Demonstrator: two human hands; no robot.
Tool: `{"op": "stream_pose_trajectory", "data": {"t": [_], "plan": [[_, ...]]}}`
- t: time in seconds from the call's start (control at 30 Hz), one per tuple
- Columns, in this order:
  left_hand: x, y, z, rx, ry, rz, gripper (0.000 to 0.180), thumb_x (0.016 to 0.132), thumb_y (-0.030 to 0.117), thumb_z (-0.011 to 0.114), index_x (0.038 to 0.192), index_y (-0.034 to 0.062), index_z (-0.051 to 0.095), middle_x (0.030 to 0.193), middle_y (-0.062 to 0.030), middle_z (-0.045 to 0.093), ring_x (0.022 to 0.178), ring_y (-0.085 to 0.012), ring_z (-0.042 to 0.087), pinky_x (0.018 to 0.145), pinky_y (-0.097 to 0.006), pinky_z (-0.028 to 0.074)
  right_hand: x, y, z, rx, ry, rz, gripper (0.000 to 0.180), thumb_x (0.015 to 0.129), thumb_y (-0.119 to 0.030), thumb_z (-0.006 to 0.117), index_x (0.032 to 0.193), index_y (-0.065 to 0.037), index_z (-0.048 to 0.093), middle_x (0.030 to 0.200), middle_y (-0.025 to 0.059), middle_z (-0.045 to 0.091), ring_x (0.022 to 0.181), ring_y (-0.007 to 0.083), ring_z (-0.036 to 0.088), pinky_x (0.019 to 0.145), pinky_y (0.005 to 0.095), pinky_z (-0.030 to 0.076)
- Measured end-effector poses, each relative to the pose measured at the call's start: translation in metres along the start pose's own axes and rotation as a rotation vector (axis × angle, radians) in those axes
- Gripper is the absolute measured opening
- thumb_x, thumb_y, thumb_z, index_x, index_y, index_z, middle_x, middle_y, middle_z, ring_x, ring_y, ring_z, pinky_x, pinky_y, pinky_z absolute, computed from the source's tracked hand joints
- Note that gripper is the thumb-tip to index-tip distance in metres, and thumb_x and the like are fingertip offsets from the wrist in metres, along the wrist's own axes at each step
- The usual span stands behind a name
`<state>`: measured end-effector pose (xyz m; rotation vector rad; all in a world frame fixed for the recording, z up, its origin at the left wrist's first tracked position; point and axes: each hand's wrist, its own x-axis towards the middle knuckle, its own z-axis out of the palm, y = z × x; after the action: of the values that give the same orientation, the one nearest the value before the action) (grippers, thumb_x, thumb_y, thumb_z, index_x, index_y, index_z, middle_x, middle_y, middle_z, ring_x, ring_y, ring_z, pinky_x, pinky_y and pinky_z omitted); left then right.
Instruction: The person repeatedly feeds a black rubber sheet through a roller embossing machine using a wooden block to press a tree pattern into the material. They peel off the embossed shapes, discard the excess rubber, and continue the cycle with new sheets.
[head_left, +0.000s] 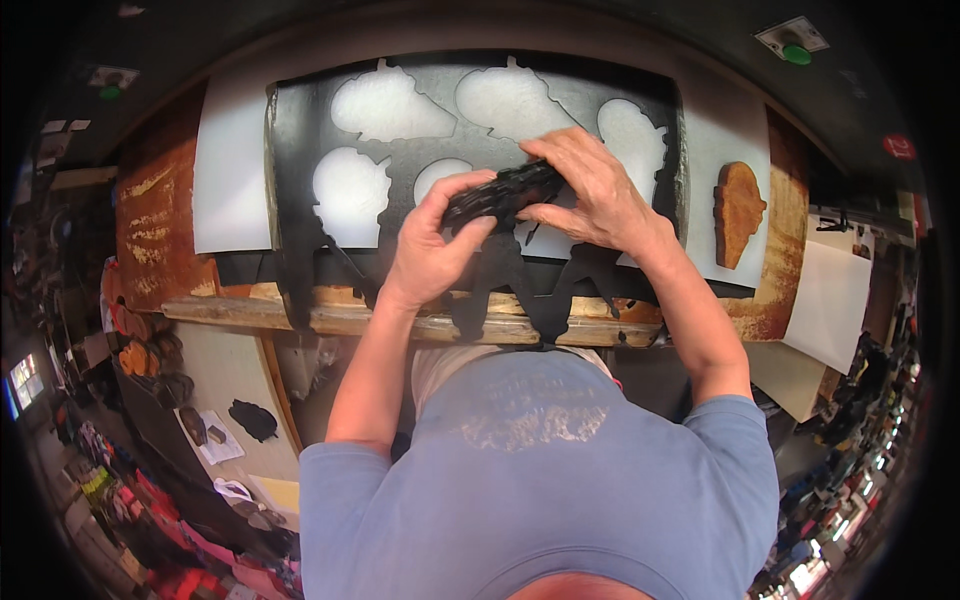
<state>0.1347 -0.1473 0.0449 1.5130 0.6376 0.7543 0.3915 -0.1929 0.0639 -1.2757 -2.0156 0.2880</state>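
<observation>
Nearest the camera: blue-grey shirt, both bare forearms rising from the lower edge to the workbench.

Black cutter piece held above the bench, over the black sheet. Dark, glossy, lumpy outline, elongated. Long axis runs roughly left-right, right end tilted up and away from the person; left end lower, nearer.

Left hand: wrist bent, fingers curled over the piece's left end, thumb below it. Closed on the piece.

Right hand: palm down, fingers spread across the top and right end of the piece, thumb tucked beneath. Also clamped on it.

Beneath the hands: black sheet spread flat, near edge hanging ragged over the bench front. Several pale shaped holes cut through it, showing white sheet below.

Right of the black sheet, apart from it: brown shaped pattern lying on white.

Far left of the bench: rust-orange worn surface.
</observation>
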Motion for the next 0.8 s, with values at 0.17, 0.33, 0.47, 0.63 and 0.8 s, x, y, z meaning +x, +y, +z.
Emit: {"op": "stream_pose_trajectory", "data": {"t": [0.17, 0.33, 0.47, 0.63, 0.8], "plan": [[-0.002, 0.006, 0.005, 0.165, 0.017, 0.069, 0.038, 0.098, -0.005, 0.071, 0.133, 0.0038, 0.062, 0.111, -0.0068, 0.074, 0.097, -0.0121, 0.069, 0.086, -0.029, 0.056, -0.004, -0.008, 0.001, -0.074, 0.055, -0.002, 0.046, 0.075, -0.024, 0.093, 0.11, -0.004, 0.071, 0.09, 0.0086, 0.071, 0.082, 0.0291, 0.066, 0.073, 0.0403, 0.05], [-0.004, 0.012, 0.001, 0.134, 0.069, 0.201, 0.034, 0.1, -0.001, 0.07, 0.133, 0.0023, 0.064, 0.11, -0.0113, 0.077, 0.097, -0.0163, 0.073, 0.088, -0.032, 0.058, 0.006, -0.011, -0.003, -0.022, 0.1, -0.064, 0.039, 0.074, -0.021, 0.094, 0.102, -0.004, 0.073, 0.083, 0.0078, 0.071, 0.073, 0.0281, 0.066, 0.066, 0.0388, 0.05], [-0.004, 0.013, -0.003, 0.17, 0.048, -0.175, 0.026, 0.103, 0.003, 0.068, 0.129, -0.0014, 0.066, 0.112, -0.0075, 0.075, 0.103, -0.0113, 0.068, 0.092, -0.029, 0.055, 0.011, -0.008, 0.005, 0.118, 0.024, 0.063, 0.036, 0.077, -0.022, 0.094, 0.1, -0.003, 0.073, 0.083, 0.0084, 0.07, 0.074, 0.0284, 0.066, 0.067, 0.0396, 0.052], [-0.021, 0.026, -0.007, -0.016, 0.108, -0.123, 0.028, 0.102, 0.01, 0.073, 0.127, 0.0001, 0.067, 0.102, -0.0005, 0.072, 0.092, -0.0063, 0.063, 0.083, -0.026, 0.053, 0.008, -0.023, 0.005, 0.243, -0.076, 0.228, 0.037, 0.077, -0.015, 0.096, 0.104, -0.001, 0.076, 0.084, 0.0079, 0.073, 0.072, 0.0201, 0.068, 0.066, 0.0328, 0.053], [-0.072, 0.039, -0.016, -0.175, 0.358, -0.17, 0.033, 0.101, 0.013, 0.075, 0.131, 0.0008, 0.067, 0.106, 0.0005, 0.074, 0.096, -0.0058, 0.063, 0.087, -0.026, 0.055, 0.023, -0.036, 0.025, 0.428, -0.261, 0.244, 0.047, 0.078, -0.017, 0.096, 0.114, 0.001, 0.072, 0.089, 0.0039, 0.073, 0.081, 0.0135, 0.066, 0.076, 0.0298, 0.054]]}}
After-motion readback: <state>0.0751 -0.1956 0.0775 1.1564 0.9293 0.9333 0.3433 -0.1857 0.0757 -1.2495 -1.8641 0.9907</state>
